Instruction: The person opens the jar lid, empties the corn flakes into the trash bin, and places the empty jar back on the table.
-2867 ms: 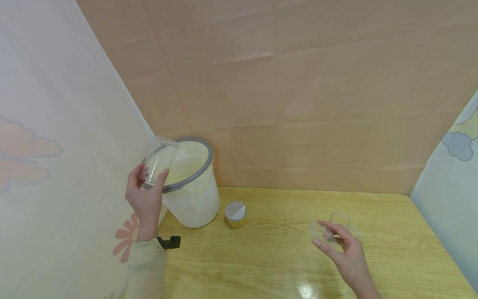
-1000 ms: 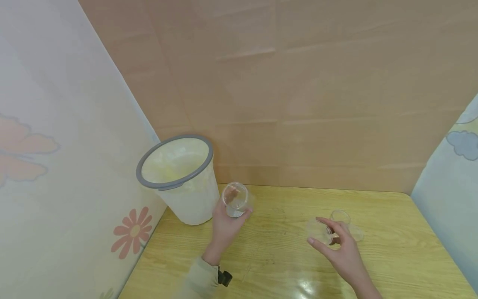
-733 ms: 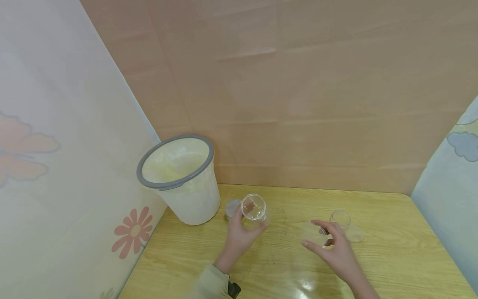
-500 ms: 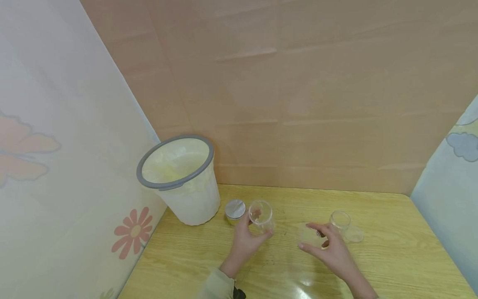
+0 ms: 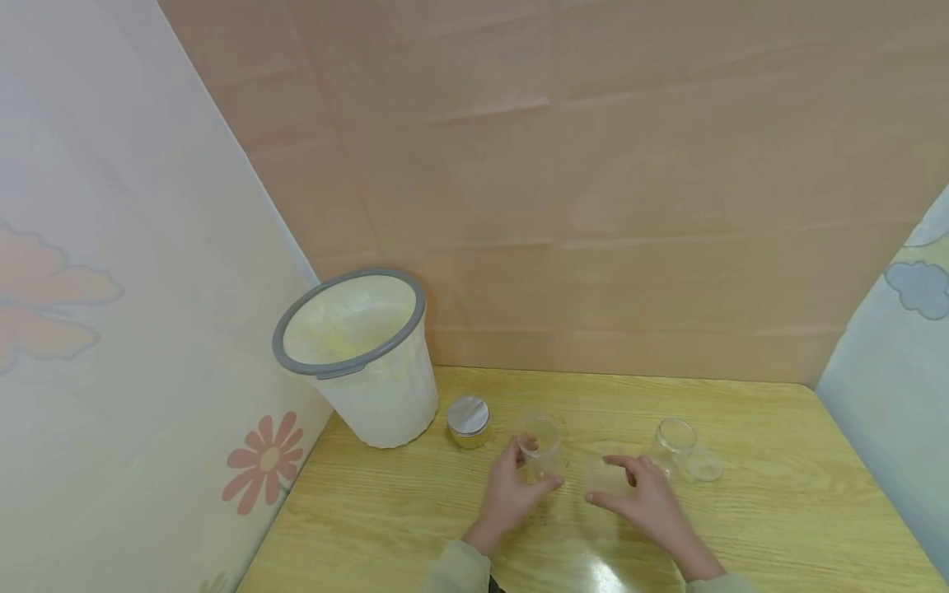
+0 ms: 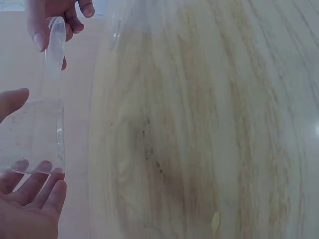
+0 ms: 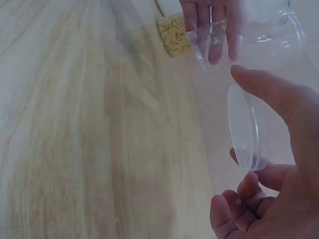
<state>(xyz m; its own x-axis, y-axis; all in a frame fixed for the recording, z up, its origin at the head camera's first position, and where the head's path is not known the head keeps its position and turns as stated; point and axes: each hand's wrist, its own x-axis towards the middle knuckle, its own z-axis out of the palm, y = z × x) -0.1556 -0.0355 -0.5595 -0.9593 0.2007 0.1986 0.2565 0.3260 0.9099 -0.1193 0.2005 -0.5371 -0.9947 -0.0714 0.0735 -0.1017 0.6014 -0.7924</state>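
Gripping a clear jar (image 6: 37, 134) between thumb and fingers of our left hand (image 5: 510, 496), we pinch a translucent lid (image 7: 241, 128) in our right hand (image 5: 654, 506), just beside the jar but apart, both over the table (image 5: 371, 527); a silver-lidded jar (image 5: 469, 422) stands near the bin (image 5: 389, 408).

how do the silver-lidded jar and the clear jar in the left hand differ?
The silver-lidded jar stands on the table; the clear jar is held in the left hand.
The silver-lidded jar is capped; no lid shows on the clear jar.
The silver-lidded jar's side looks yellow; the clear jar's is see-through.
Shared: both are round.
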